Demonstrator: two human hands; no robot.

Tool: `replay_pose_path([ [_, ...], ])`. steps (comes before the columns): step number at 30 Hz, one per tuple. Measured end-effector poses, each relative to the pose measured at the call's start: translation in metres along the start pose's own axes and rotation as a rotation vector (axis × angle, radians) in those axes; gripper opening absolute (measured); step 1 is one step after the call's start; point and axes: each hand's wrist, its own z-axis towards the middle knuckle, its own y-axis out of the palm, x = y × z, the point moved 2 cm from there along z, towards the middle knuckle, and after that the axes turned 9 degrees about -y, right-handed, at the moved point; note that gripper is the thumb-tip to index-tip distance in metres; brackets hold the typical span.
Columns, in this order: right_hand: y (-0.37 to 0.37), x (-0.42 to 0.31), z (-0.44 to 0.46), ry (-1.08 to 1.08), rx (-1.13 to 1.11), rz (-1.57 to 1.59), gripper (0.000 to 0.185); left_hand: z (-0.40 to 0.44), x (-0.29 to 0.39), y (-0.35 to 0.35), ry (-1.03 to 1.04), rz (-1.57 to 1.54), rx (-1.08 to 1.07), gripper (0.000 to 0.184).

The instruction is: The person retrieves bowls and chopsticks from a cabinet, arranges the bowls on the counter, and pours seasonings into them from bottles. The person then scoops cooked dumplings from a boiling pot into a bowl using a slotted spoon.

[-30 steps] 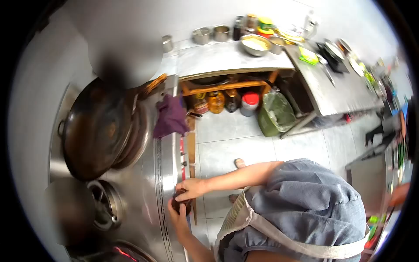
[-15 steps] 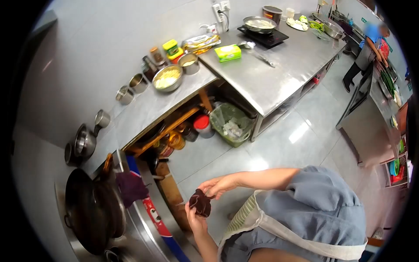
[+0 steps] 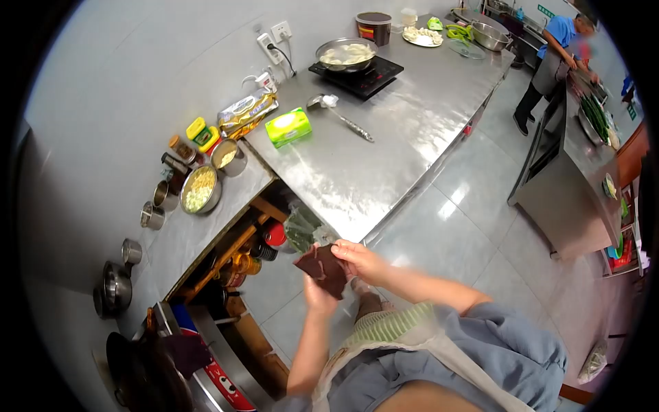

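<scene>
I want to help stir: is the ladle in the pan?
No, the ladle lies on the table, away from the pan.

Dark reddish-brown piece (image 3: pixel 331 270), thin, soft-looking; material unclear. Outline irregular, with angular corners; left part creased and apparently folded, right part broader, flatter and darker. Lower end narrows toward blunt corner. Pose slanted, upper edge running between hands. Held off any surface, in front of body: left hand (image 3: pixel 320 296) supports underside, right hand (image 3: pixel 362 262) grips upper right edge. Underside hidden from view.
</scene>
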Motion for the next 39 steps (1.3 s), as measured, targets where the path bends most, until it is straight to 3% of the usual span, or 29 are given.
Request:
replay_pose_path([
  [1,-0.013,-0.001,0.013,-0.002,0.003,-0.004,0.027,0.012,-0.012,0.017,-0.06,-0.017,0.032,0.042],
  [3,-0.044,-0.014,0.04,-0.354,0.206,-0.276,0.024,0.049,-0.027,0.026,0.095,0.309,-0.069,0.041],
  [4,-0.074,-0.014,0.056,-0.418,0.187,-0.492,0.026,0.07,-0.025,0.031,0.04,0.439,-0.061,0.042],
  [6,-0.126,-0.013,0.091,-0.352,0.214,-0.346,0.027,0.116,-0.009,0.037,-0.071,0.714,-0.094,0.045],
  [7,-0.128,-0.036,0.097,-0.456,0.237,-0.655,0.027,0.136,0.006,0.04,-0.04,0.92,-0.151,0.043],
  [8,-0.125,-0.061,0.103,-0.55,0.302,-0.967,0.027,0.17,0.019,0.032,0.183,1.092,-0.132,0.041],
  [9,-0.138,-0.065,0.116,-0.533,0.363,-1.08,0.028,0.202,0.03,0.019,0.403,1.258,-0.1,0.039],
  [10,-0.154,-0.067,0.128,-0.51,0.425,-1.19,0.029,0.23,0.053,0.019,0.527,1.249,0.019,0.039],
  [11,-0.154,-0.079,0.136,-0.204,0.482,-1.029,0.03,0.271,0.074,0.002,0.565,1.226,0.183,0.04],
  [13,-0.181,-0.074,0.156,-0.215,0.474,-1.283,0.031,0.327,0.127,-0.002,0.611,1.264,0.494,0.041],
  [16,-0.227,-0.06,0.172,-0.234,0.448,-1.481,0.031,0.422,0.19,-0.024,0.653,1.385,0.766,0.049],
  [19,-0.238,-0.063,0.174,-0.181,0.367,-1.407,0.031,0.481,0.22,-0.027,0.513,1.401,0.875,0.045],
  [20,-0.235,-0.069,0.172,0.028,0.44,-1.208,0.031,0.496,0.223,-0.032,0.419,1.4,0.847,0.039],
  [21,-0.242,-0.07,0.175,0.035,0.446,-1.207,0.031,0.51,0.225,-0.036,0.323,1.395,0.821,0.034],
  [22,-0.25,-0.066,0.174,0.019,0.434,-1.197,0.032,0.516,0.223,-0.042,0.407,1.42,0.806,0.023],
  [25,-0.254,-0.064,0.178,0.015,0.435,-1.154,0.032,0.518,0.213,-0.039,0.376,1.483,0.707,0.017],
  [34,-0.242,-0.08,0.188,0.046,0.443,-1.061,0.033,0.518,0.212,-0.05,0.51,1.423,0.525,0.015],
  [35,-0.243,-0.08,0.187,0.062,0.44,-1.038,0.034,0.522,0.212,-0.06,0.508,1.423,0.526,0.015],
  [37,-0.244,-0.078,0.187,0.079,0.439,-1.013,0.034,0.53,0.213,-0.078,0.3,1.101,0.483,0.017],
  [39,-0.245,-0.079,0.188,0.064,0.43,-1.028,0.034,0.519,0.22,-0.071,0.338,1.261,0.486,0.017],
])
